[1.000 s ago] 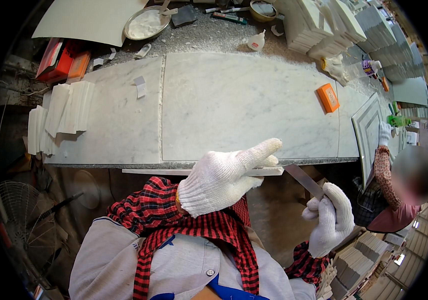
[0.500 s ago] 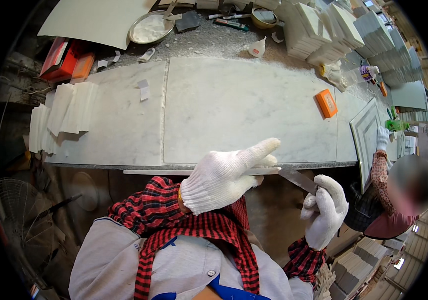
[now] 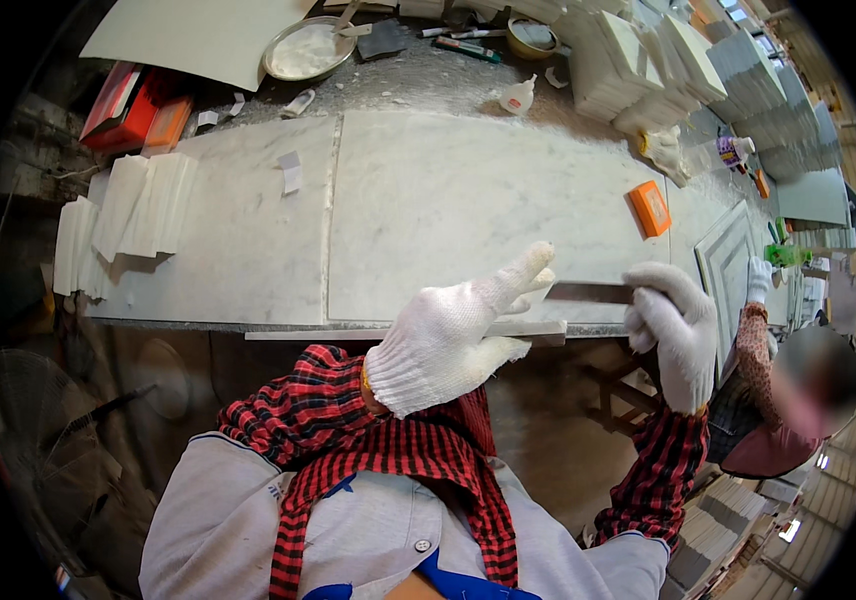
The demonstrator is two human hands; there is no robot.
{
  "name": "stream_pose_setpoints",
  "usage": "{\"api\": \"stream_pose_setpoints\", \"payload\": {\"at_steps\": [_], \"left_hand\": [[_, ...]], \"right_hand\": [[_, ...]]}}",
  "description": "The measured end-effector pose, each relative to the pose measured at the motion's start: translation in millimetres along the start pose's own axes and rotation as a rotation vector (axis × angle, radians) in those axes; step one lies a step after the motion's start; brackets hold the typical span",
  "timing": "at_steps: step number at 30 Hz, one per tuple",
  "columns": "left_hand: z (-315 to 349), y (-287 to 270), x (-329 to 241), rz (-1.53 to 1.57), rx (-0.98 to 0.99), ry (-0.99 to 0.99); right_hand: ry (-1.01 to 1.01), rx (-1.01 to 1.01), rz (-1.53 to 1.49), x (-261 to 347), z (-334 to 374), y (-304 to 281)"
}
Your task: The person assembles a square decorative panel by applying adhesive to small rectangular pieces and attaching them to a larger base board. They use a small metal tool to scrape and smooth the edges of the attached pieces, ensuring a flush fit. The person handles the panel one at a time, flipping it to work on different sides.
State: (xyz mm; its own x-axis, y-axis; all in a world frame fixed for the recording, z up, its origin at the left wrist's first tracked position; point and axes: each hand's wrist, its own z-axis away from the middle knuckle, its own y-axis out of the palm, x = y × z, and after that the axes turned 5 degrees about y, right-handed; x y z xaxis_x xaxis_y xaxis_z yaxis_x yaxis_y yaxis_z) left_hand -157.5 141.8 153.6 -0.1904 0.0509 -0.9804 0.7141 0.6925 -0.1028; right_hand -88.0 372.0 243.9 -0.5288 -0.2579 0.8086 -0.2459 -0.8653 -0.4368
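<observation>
White strip point(image 3: 541, 329) looks stiff, prob brittle; we'd hold mid-length. Our L hand point(image 3: 438, 340) clamps it at near edge of slab point(image 3: 488, 190); R hand point(image 3: 676, 325), apart, pinches thin blade point(image 3: 588, 292).

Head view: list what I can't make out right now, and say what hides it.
Head view: middle of the white strip, hidden behind the left hand.
Head view: held end of the flat grey tool, covered by the right hand.
Head view: far part of the pale sheet, cut off by the top edge.
Head view: co-worker's head, blurred.
</observation>
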Motion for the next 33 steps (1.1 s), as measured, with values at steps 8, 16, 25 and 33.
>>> {"api": "stream_pose_setpoints", "payload": {"at_steps": [8, 16, 25, 33], "left_hand": [[-0.2, -3.4, 2.5, -0.256, -0.058, 0.082], [-0.9, -1.1, 5.8, -0.25, -0.157, 0.177], [-0.6, 4.8, 13.5, -0.369, -0.268, 0.298], [-0.1, 7.0, 18.0, -0.405, -0.299, 0.353]], "right_hand": [[0.055, 0.143, -0.068, 4.6, -13.4, 0.2], [-0.004, 0.121, 0.145, 25.2, -27.5, 4.8], [0.042, 0.497, 0.17, 36.2, -52.4, 12.6], [0.079, 0.677, 0.331, 47.6, -73.2, 22.3]]}}
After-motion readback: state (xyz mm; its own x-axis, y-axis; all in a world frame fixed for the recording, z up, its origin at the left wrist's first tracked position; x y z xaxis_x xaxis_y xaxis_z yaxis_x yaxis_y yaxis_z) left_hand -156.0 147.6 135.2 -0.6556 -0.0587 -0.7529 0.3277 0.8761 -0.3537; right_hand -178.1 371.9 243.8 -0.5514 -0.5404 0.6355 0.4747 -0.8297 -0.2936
